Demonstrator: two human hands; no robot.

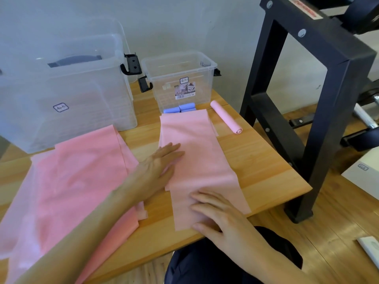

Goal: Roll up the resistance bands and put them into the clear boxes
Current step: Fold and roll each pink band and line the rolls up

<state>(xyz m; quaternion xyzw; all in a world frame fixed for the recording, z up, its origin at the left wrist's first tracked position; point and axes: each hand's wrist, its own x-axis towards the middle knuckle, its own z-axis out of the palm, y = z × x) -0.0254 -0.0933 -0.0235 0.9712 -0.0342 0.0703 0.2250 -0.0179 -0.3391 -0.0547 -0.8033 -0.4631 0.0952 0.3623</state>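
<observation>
So I've got one pink band (196,152) laid out flat on the table (262,160), running from the near edge back toward the far edge, closer to the right side. My left hand (162,162) is resting flat on its left edge about halfway along, fingers straight, not gripping anything. My right hand (217,214) is down on the near end of the band right at the table's near edge, fingers pretty relaxed and lying on it, nothing pinched that I can see.

The pile of pink bands (75,185) is spread loose over the left part of the table, and my left forearm lies across it. One rolled pink band (225,116) sits near the far right corner, just beside the flat one but not touching. A few rolled blue bands (180,108) lie at the far end of the flat band, right against the small clear box (180,78). The big clear box (67,95) stands at the far left. Black metal stand (320,95) off the right edge.
</observation>
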